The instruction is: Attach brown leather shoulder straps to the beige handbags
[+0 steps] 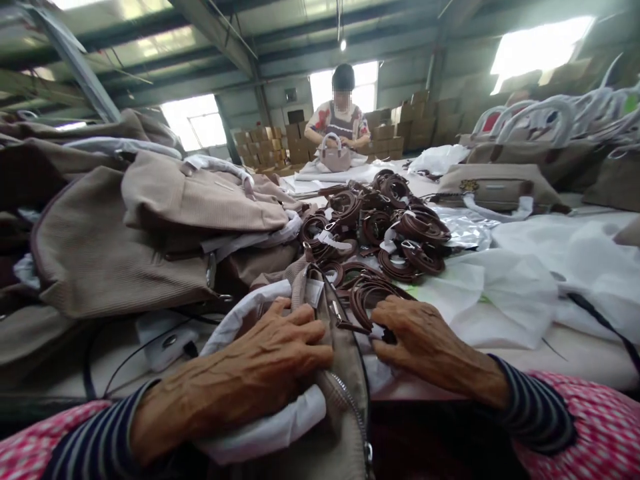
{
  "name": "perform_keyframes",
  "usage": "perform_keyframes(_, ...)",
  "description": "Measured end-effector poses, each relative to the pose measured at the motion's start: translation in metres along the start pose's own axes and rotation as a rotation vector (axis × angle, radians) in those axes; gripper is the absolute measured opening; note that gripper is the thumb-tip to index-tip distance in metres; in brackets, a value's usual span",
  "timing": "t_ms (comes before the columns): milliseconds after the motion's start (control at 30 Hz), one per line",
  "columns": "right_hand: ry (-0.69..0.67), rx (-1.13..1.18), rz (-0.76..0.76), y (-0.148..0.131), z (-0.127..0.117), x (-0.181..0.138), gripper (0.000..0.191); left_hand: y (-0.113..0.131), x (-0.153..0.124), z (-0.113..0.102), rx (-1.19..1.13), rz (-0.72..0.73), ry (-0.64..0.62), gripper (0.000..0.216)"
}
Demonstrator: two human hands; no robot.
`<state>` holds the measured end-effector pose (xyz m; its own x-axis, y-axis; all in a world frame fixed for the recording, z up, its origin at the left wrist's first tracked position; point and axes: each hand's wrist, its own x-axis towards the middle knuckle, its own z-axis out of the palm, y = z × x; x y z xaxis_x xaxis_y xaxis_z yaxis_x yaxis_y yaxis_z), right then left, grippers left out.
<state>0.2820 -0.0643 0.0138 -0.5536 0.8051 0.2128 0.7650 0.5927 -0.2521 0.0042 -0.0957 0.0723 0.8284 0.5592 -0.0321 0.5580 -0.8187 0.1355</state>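
Observation:
A taupe ribbed handbag (345, 400) lies in front of me with its zipper open and its handles wrapped in white paper. My left hand (270, 360) lies across it, fingers bent over the edge of the opening, between the wrapped handles. Just right of the bag, my right hand (430, 340) is closed on a coiled brown shoulder strap (373, 300); the strap's metal clasp end reaches over the bag's opening. Behind both hands rises a pile of coiled brown straps (380, 223) with metal clips, some wrapped in white.
Several taupe bags (115, 247) are heaped on the left. Another bag (500, 187) lies at the right, near more bags with wrapped handles (540, 123). White wrapping sheets (500, 287) cover the table's right side. Across the table a person (340, 120) handles a small bag.

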Motion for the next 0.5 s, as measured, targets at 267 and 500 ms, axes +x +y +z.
perform_keyframes(267,0.142,0.069,0.115,0.004,-0.021,0.013,0.022,-0.015,-0.002,-0.004,0.080,-0.055,-0.042,0.022)
perform_keyframes(500,0.242,0.075,0.125,0.009,-0.032,0.020,0.019,-0.011,-0.024,-0.005,0.158,0.025,0.169,0.030)
